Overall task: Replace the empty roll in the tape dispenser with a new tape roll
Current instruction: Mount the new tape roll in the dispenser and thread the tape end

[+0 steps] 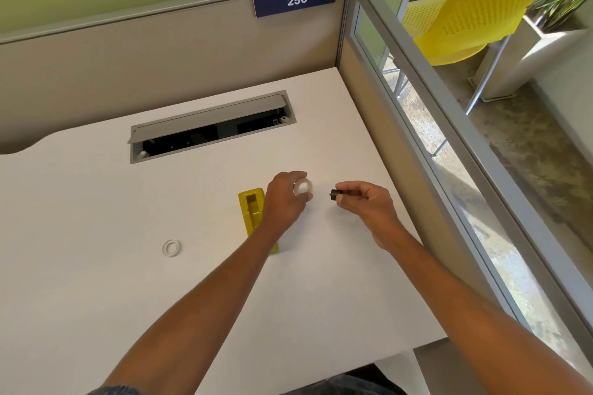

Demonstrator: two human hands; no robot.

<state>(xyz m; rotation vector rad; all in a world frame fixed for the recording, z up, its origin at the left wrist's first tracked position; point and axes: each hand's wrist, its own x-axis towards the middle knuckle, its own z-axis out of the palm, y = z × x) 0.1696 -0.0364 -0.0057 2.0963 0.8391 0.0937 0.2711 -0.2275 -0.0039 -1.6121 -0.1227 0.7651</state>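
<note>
Fingers of the left hand (pixel 284 199) curl around the new roll (pixel 302 187) at frame centre, its hole turned toward the black spindle (pixel 334 194) pinched in the right hand (pixel 369 202), a small gap between them. Left of both, the yellow dispenser (pixel 252 210) lies open and bare on the desk (pixel 96 266). Lower left, the empty core (pixel 171 248) lies discarded. Removal looks done; what remains, I judge, is threading the spindle and seating it.
</note>
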